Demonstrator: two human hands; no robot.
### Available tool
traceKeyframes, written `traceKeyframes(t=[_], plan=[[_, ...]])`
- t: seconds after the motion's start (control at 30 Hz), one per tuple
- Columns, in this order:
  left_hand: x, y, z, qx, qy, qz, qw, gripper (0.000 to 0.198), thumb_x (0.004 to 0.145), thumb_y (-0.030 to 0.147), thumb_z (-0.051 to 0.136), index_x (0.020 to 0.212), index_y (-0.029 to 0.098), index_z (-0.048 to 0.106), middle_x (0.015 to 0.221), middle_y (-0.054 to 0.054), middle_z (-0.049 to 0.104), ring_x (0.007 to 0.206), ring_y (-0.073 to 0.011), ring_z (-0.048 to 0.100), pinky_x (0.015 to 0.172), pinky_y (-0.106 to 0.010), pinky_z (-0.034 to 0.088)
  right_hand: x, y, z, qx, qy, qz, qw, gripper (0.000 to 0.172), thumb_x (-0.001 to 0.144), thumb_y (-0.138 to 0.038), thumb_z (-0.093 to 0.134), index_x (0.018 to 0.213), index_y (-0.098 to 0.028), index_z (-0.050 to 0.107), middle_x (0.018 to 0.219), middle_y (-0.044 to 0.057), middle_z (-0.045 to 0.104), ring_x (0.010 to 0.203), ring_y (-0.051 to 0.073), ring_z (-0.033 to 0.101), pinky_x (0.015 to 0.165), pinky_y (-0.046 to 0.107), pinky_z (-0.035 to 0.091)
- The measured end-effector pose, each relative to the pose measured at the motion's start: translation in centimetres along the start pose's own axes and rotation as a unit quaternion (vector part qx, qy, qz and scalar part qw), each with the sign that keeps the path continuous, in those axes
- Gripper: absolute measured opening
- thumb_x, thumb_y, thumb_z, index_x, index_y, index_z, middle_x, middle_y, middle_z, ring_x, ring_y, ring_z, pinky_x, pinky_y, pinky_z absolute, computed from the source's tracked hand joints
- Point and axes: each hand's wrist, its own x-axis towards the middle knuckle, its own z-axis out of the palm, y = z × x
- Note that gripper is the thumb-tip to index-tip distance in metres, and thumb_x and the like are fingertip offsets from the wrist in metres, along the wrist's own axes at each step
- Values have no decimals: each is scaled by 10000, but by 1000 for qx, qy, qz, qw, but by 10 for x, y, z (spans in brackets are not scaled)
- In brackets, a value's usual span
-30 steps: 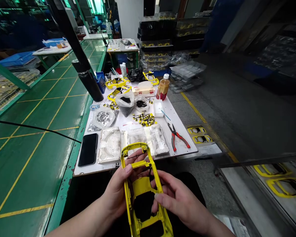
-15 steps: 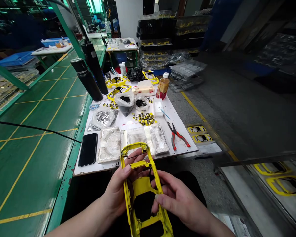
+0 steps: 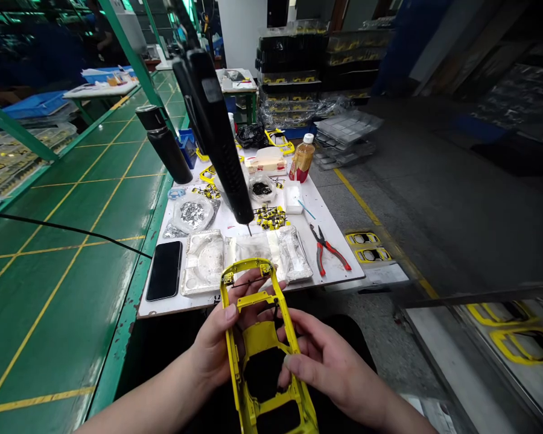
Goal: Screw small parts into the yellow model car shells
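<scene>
A yellow plastic car-shaped frame (image 3: 259,340), full of cut-outs, is held in both hands over my lap. My left hand (image 3: 219,337) grips its left side, thumb on the edge and fingers reaching underneath. Around the right edge closes my right hand (image 3: 323,358), with the thumb on top and some fingers showing through the opening. Small black parts sit at the frame's far end. Beyond it, a black electric screwdriver (image 3: 219,141) hangs tip down over the table, touched by neither hand. White moulded blocks (image 3: 204,262) lie just past the frame.
On the white table (image 3: 332,226) are a phone (image 3: 164,271), red-handled pliers (image 3: 326,248), a bag of silvery pieces (image 3: 192,214), small yellow-black parts (image 3: 271,218) and a drink bottle (image 3: 302,158). A black flask (image 3: 163,144) stands left. A green conveyor (image 3: 63,241) runs alongside.
The hanging screwdriver has swung right and nearer, from beside the flask to above the middle of the table. Both hands keep the same hold on the yellow frame.
</scene>
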Motion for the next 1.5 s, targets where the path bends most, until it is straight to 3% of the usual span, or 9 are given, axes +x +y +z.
traceKeyframes(t=[0.1,0.27,0.47,0.6,0.73,0.93,1.23,1.43,1.5], plan=[[1,1,-1,-2,-10,-2,1000,618,897,480,878,1466,312,703,1577,-138,693,1248,-372,755,1075,-548,600,0,1,0,-6,-2,6,1000,816,1004,-539,877,1660,-225,509,1095,80,794,950,197,797,866,329,619],[1,2,-2,0,13,1,1000,695,838,487,937,1466,298,707,1569,-139,699,1357,-385,708,1172,-554,550,0,2,-1,-9,6,5,1000,790,999,-521,883,1657,-262,532,1226,100,769,950,207,802,860,350,626],[3,3,-5,-5,7,-14,1000,726,814,464,961,1469,297,696,1576,-147,693,1309,-380,742,1153,-556,568,1,-1,0,-14,1,11,1000,835,1004,-557,867,1675,-226,497,1083,86,811,949,206,801,866,329,611],[3,4,-7,-10,20,-21,1000,753,797,450,975,1473,294,680,1581,-153,691,1448,-422,667,1244,-600,502,0,-1,0,-14,2,9,1000,815,1001,-552,873,1659,-233,512,1155,94,799,950,194,804,854,313,609],[4,4,-9,-12,11,-22,1000,731,819,431,953,1476,279,673,1602,-159,679,1430,-421,682,1196,-594,553,1,-4,2,-20,5,9,1000,785,995,-560,878,1625,-240,537,1217,92,782,943,185,806,840,306,604],[5,3,-9,0,7,-8,1000,719,813,444,960,1457,271,691,1653,-154,639,1491,-434,639,1234,-601,525,2,-5,3,-37,8,24,999,857,994,-618,853,1632,-181,484,1006,75,810,942,216,804,860,341,602],[9,3,-18,12,-14,-10,1000,699,847,487,950,1461,242,723,1773,-163,512,1616,-464,511,1258,-579,508,4,9,-2,-3,10,15,1000,742,1006,-610,843,1588,-222,595,1074,91,788,900,234,821,822,343,618],[11,3,-29,-4,-80,-48,996,865,766,576,1030,1521,349,676,1700,-180,598,1587,-465,555,1252,-648,469,7,12,-3,17,-5,-9,1000,630,1029,-549,835,1548,-250,641,1365,107,710,929,202,818,885,332,609],[13,1,-33,-9,-87,-50,995,847,760,555,1041,1502,358,683,1639,-169,658,1535,-447,614,1221,-628,497,8,13,-4,8,-1,-8,1000,604,1040,-552,818,1532,-243,653,1376,110,705,916,202,820,888,334,606]])
